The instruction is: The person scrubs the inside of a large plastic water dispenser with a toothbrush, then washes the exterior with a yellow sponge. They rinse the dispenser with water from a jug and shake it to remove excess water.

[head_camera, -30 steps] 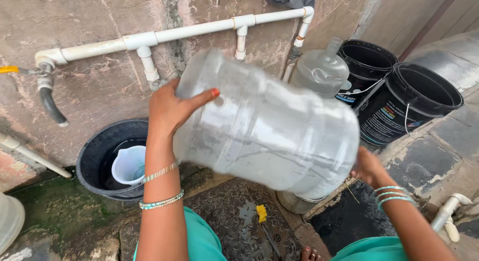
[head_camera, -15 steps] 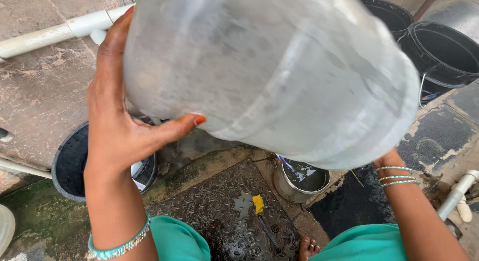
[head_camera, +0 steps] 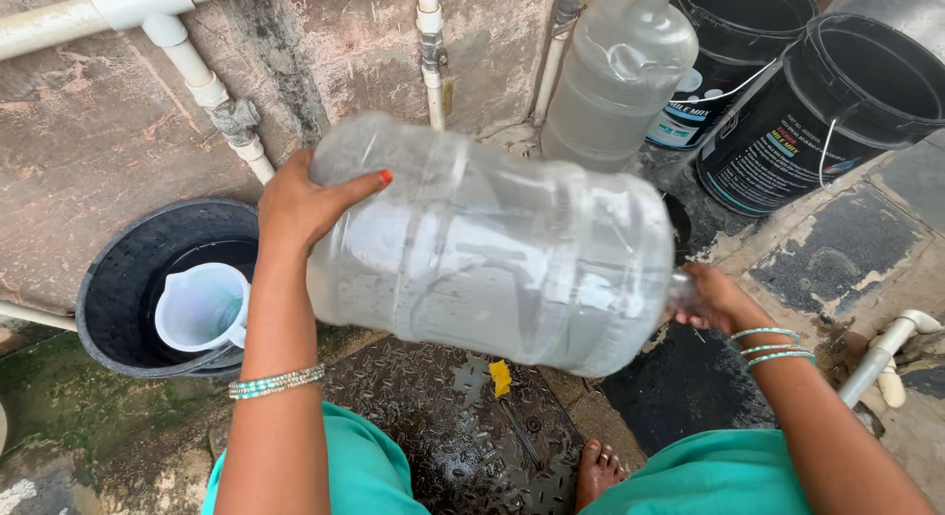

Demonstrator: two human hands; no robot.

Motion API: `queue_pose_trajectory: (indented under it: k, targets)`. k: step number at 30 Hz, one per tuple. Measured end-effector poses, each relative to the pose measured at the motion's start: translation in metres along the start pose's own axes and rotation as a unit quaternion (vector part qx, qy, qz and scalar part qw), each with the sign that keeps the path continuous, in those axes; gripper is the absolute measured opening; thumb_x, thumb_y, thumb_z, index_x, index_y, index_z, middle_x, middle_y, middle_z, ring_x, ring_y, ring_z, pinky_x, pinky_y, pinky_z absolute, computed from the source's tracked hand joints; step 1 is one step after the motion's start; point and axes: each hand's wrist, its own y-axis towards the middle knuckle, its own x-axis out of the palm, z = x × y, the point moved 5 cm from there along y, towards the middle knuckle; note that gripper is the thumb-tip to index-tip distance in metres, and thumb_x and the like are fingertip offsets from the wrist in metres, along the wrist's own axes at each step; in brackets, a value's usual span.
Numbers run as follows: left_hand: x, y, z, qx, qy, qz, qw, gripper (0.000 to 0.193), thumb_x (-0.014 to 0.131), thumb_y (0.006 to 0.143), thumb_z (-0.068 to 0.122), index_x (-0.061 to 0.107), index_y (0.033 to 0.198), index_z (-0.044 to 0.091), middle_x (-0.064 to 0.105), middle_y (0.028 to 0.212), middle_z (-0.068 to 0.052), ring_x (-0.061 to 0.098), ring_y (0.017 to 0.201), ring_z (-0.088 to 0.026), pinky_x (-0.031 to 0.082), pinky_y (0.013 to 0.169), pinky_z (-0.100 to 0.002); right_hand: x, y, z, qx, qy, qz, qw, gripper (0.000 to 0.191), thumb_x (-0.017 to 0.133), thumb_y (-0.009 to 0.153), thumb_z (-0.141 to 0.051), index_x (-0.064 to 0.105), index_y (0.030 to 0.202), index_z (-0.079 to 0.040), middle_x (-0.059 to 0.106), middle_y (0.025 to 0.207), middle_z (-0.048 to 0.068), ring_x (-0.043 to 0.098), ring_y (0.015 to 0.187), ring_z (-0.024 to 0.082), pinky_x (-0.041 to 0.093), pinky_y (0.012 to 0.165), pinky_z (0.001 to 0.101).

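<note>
A large clear plastic water jug (head_camera: 492, 249) lies on its side in mid-air in front of me, blurred with motion. My left hand (head_camera: 305, 205) presses flat on its base end at the left. My right hand (head_camera: 714, 296) grips its neck end at the right. Below the jug are a wet metal floor plate (head_camera: 463, 436), a small yellow scrap (head_camera: 501, 377) and my bare foot (head_camera: 598, 468).
A black tub (head_camera: 128, 279) holding a white jug (head_camera: 202, 306) sits at the left by the wall. A second clear water jug (head_camera: 615, 77) stands upright behind, beside two black buckets (head_camera: 827, 111). White pipes (head_camera: 207, 82) run along the wall.
The jug has dropped lower and away from the camera, swinging to a level sideways position. My left hand has slid from its underside to its base end.
</note>
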Motion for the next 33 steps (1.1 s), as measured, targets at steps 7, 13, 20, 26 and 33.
queue_pose_trajectory:
  k: [7, 13, 20, 26, 33]
  targets:
    - [-0.014, 0.01, -0.022, 0.096, -0.184, 0.032, 0.978, 0.099, 0.096, 0.059, 0.038, 0.055, 0.141, 0.0, 0.071, 0.127, -0.019, 0.072, 0.115, -0.028, 0.056, 0.102, -0.039, -0.024, -0.016, -0.055, -0.212, 0.044, 0.099, 0.971, 0.048, 0.031, 0.109, -0.031, 0.041, 0.143, 0.001, 0.064, 0.09, 0.02, 0.059, 0.068, 0.022, 0.052, 0.056, 0.031]
    - [-0.058, -0.036, 0.032, 0.404, -0.351, 0.016, 0.845, 0.112, 0.1, 0.071, 0.025, 0.034, 0.16, 0.006, 0.053, 0.153, -0.011, 0.055, 0.144, -0.022, 0.048, 0.125, -0.037, -0.015, -0.08, -0.111, -0.384, 0.32, 0.049, 0.865, 0.051, 0.038, 0.11, -0.031, 0.043, 0.152, -0.001, 0.059, 0.142, 0.016, 0.065, 0.128, 0.028, 0.057, 0.099, 0.042]
    - [-0.028, -0.014, -0.002, 0.208, -0.142, 0.041, 0.967, 0.106, 0.097, 0.06, 0.044, 0.051, 0.143, -0.002, 0.072, 0.125, -0.02, 0.072, 0.115, -0.029, 0.055, 0.104, -0.041, -0.013, -0.05, -0.082, -0.221, 0.101, 0.048, 0.969, 0.055, 0.034, 0.112, -0.036, 0.049, 0.142, 0.008, 0.062, 0.116, 0.03, 0.058, 0.076, 0.021, 0.051, 0.057, 0.0273]
    - [0.033, 0.01, -0.069, -0.109, 0.065, -0.121, 0.984, 0.107, 0.086, 0.058, 0.072, 0.07, 0.118, -0.015, 0.071, 0.115, -0.033, 0.071, 0.111, -0.039, 0.053, 0.1, -0.041, -0.002, 0.013, -0.01, 0.007, -0.01, 0.0, 1.0, 0.061, 0.029, 0.109, -0.041, 0.051, 0.128, 0.013, 0.062, 0.083, 0.026, 0.054, 0.057, 0.023, 0.048, 0.045, 0.0273]
    - [-0.029, -0.011, -0.023, 0.169, -0.205, 0.071, 0.962, 0.105, 0.095, 0.064, 0.044, 0.052, 0.147, -0.003, 0.071, 0.132, -0.018, 0.071, 0.121, -0.028, 0.055, 0.108, -0.04, -0.033, -0.012, -0.076, -0.376, 0.149, 0.022, 0.914, 0.053, 0.036, 0.119, -0.032, 0.04, 0.12, 0.02, 0.049, 0.096, 0.018, 0.051, 0.082, 0.023, 0.052, 0.079, 0.0373]
